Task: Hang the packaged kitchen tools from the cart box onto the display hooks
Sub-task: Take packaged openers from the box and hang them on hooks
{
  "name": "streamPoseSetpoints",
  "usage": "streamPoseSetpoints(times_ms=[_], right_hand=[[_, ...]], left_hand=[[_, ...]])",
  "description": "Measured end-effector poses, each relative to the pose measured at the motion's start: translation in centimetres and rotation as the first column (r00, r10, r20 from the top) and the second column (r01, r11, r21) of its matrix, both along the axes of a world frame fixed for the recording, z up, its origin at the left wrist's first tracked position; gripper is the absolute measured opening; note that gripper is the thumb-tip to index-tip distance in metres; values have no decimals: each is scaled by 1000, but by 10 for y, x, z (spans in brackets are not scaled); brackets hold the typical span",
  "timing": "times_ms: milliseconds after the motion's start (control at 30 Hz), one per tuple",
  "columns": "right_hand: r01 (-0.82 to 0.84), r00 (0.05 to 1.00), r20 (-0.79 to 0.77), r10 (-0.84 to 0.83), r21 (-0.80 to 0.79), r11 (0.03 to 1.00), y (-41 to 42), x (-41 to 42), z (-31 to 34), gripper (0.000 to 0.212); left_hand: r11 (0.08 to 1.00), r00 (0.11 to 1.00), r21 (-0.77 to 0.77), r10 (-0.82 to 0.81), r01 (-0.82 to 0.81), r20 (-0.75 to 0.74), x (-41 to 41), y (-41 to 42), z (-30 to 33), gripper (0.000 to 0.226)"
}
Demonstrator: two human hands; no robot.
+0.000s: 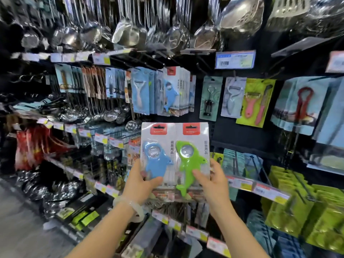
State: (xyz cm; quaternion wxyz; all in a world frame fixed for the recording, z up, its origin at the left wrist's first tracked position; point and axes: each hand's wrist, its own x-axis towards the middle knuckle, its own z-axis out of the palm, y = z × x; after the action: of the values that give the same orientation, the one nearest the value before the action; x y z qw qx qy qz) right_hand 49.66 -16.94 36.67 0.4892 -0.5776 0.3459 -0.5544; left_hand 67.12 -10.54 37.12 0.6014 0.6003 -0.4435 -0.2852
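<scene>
two forearms reach up from six o'clock, a pale bracelet (130, 206) on the left wrist. the left hand (143, 183) grips the blue shark pack (158, 161) at its lower edge, thumb curled over the front. the right hand (212, 180) pinches the green shark pack (191, 161), thumb pressed on the green body, fingers behind. both packs sit upright, side by side and touching, dead centre — red header tabs at twelve o'clock of each card. beyond them, at eleven o'clock, a row of matching shark packs (172, 92) hangs on a hook. at two o'clock a lime peeler card (255, 103) hangs on the dark panel, a barcode price tag (235, 59) above it. steel ladles (128, 32) hang along the top — blurred.
</scene>
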Motion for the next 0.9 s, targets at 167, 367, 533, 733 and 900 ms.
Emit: streamPoseSetpoints(times_ms=[167,367,533,733,900], right_hand=[[20,999,-27,-23,-110,994,-40,26,29,38],[70,997,-11,-73,-170,983,-70,56,56,38],[123,992,-7,-127,-192,974,-94,89,74,39],[189,981,4,-193,-233,954,-111,135,100,36],[247,967,1,-256,-263,933,-124,168,107,43]], left_hand=[[999,1000,-40,3,-2,3,26,-42,26,57],[992,999,-121,-40,37,-20,55,-77,49,52],[983,997,-164,-82,80,-6,91,-109,67,52],[968,993,-219,-121,119,5,138,-138,94,58],[959,988,-237,-156,155,15,170,-155,100,65]])
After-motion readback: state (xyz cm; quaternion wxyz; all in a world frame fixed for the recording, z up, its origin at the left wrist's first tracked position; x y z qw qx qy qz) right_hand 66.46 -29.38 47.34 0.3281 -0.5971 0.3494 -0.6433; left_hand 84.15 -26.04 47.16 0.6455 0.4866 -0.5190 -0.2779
